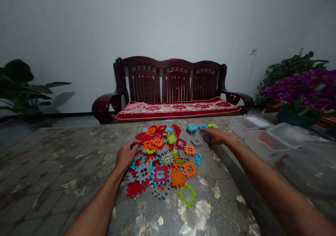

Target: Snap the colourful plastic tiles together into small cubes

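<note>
A heap of toothed plastic building pieces [160,159] in red, orange, grey, blue and green lies on the table, many with window cut-outs. At its left edge rests my left hand [127,155], fingers loosely bent and touching the pieces, with nothing visibly held. My right hand [216,136] is beyond the heap's right side, its fingers on a dark grey toothed piece [206,138]. Close by are a round blue toothed piece [191,128], another blue piece [202,126], a lime green piece [212,125] and a flat grey piece [196,141].
Clear plastic boxes [270,141] stand on the right, one with something red inside. The stone-patterned table [141,218] has its edge near my right forearm. Behind it is a wooden bench [174,78]. Purple flowers [304,89] stand far right, a leafy plant [21,85] far left.
</note>
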